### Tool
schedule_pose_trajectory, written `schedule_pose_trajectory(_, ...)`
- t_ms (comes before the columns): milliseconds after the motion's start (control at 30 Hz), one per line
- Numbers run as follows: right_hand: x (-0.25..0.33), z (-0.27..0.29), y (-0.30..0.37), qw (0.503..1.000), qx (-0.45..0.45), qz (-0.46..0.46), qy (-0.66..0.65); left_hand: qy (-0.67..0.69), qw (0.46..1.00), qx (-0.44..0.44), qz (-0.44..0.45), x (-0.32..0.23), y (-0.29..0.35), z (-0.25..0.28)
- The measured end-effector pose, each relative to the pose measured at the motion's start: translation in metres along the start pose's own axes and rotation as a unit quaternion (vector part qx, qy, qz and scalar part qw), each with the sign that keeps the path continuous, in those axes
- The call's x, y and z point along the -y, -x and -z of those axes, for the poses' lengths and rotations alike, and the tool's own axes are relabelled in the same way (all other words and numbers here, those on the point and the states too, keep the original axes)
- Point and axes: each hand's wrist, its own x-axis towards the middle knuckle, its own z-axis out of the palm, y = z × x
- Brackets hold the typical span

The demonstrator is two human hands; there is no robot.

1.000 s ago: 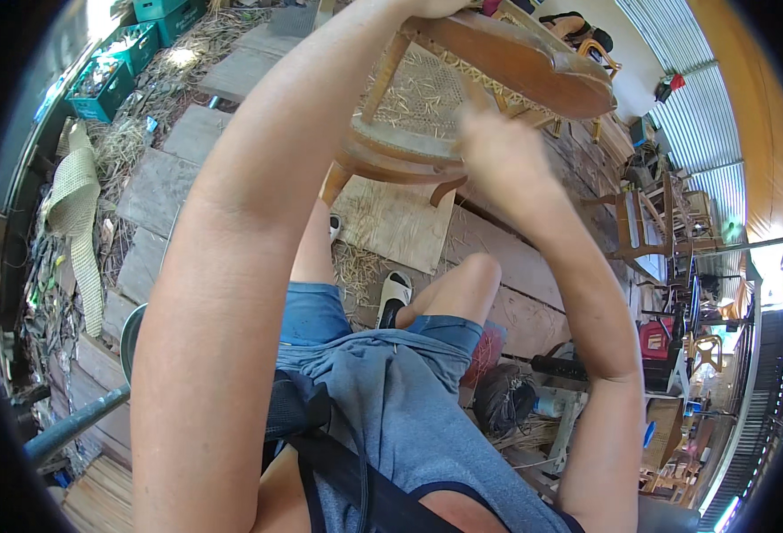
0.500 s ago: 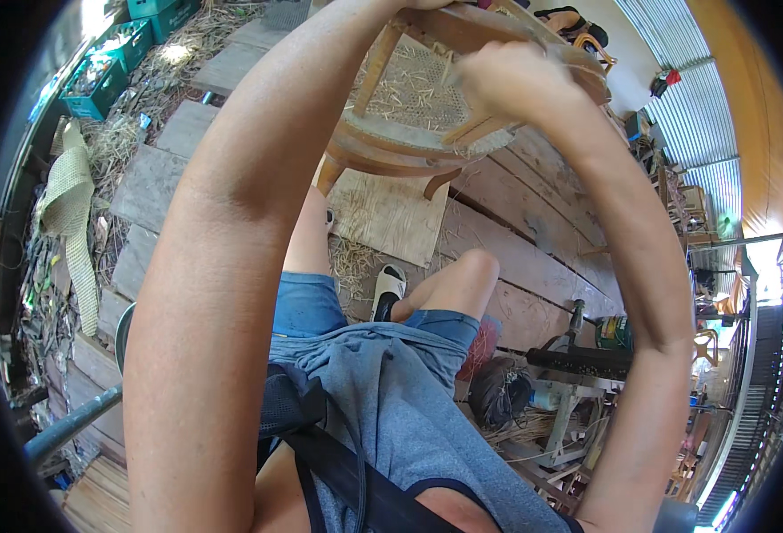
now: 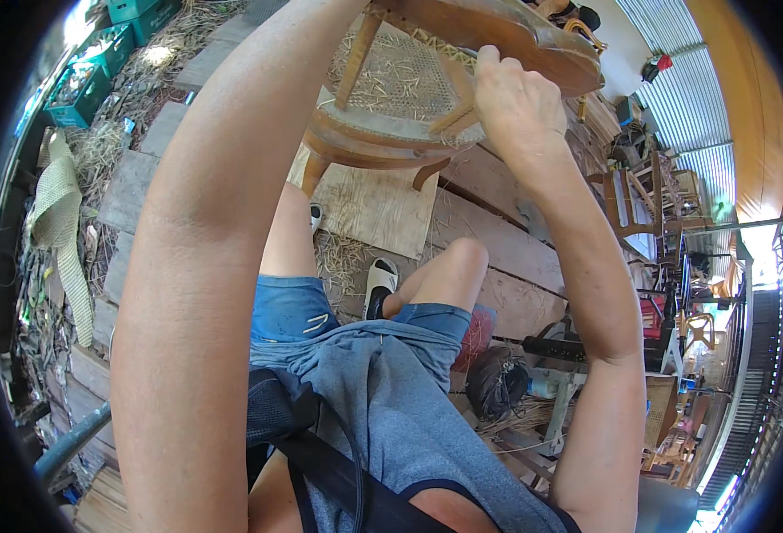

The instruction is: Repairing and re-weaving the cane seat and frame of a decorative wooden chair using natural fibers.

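A wooden chair (image 3: 365,153) with a woven cane panel (image 3: 402,75) stands before me at the top of the view, with straw-like scraps on the cane. My right hand (image 3: 520,102) is closed in a fist at the chair's upper wooden rail (image 3: 489,27). A thin greyish tool end shows at its finger side, against the rail's inner edge; its exact kind is hidden by the fingers. Along that edge runs a zigzag strip of cane. My left forearm (image 3: 205,204) reaches up past the chair's left side, and its hand is beyond the top edge.
A plywood sheet (image 3: 369,209) lies on the plank floor under the chair. To the left are green crates (image 3: 80,98) and a curled woven strip (image 3: 58,213). Chair frames (image 3: 627,200) stand at the right. A dark bundle (image 3: 496,386) sits by my right leg.
My right hand, blurred before, has shifted slightly down and shows clearly at the rail. The left hand, partly visible at the top earlier, is out of view. The whole view has shifted a little.
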Motion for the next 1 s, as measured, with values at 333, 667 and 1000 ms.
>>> schedule_pose_trajectory(333, 0.021, 0.008, 0.038, 0.903, 0.293, 0.314, -0.01, 0.002, 1.0, 0.008, 0.019, -0.002, 0.001, -0.003)
schedule_pose_trajectory(667, -0.021, -0.014, 0.005, 0.999, -0.009, 0.015, -0.028, -0.014, 0.999, 0.014, 0.037, -0.004, 0.0, -0.001)
schedule_pose_trajectory(1000, 0.026, -0.006, 0.04, 0.894, 0.333, 0.298, -0.027, -0.03, 0.999, -0.009, 0.017, 0.003, -0.003, -0.005)
